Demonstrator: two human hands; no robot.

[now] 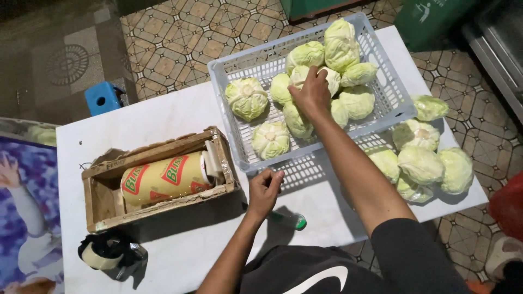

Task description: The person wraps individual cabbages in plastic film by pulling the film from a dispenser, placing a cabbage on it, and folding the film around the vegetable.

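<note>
Head view: right hand point(311, 93) clamped on a cabbage point(300, 76) in the basket point(261, 65), left hand point(265, 190) curled shut, empty.

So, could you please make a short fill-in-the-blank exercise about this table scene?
1. The right hand reaches into the pale plastic ____ to touch a cabbage.
2. The roll of film lies inside a ____ box.
3. The loose cabbages on the table are wrapped in clear ____.
4. The left hand rests at the basket's near ____.

Missing words: basket; wooden; film; edge
</note>
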